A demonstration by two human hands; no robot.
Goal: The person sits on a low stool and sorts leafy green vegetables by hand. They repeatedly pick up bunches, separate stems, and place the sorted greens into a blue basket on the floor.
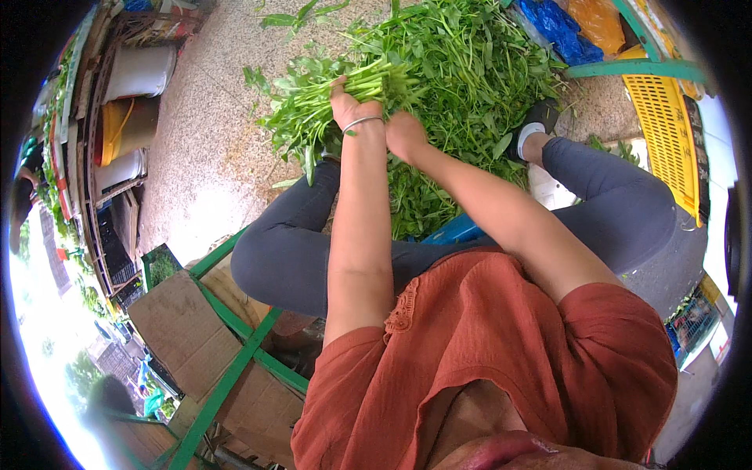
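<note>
My left hand [352, 107], with a metal bangle at its wrist, is closed around a bunch of leafy green stems [317, 97]. The cut stem ends point right and the leaves hang to the left. Close beside it, just below the stem ends, is my right hand [405, 136], its fingers curled and partly hidden; whether it holds a stem cannot be told. A large heap of the same leafy greens [464, 76] lies on the floor between my feet, under and to the right of both hands.
Loose leaves [282, 20] lie on the speckled floor [194, 129]. A yellow plastic crate [664, 123] stands at right, near blue [558, 29] and orange plastic bags [596, 23]. White buckets [138, 70] line the left. Green metal bars [235, 376] and cardboard [182, 335] are at lower left.
</note>
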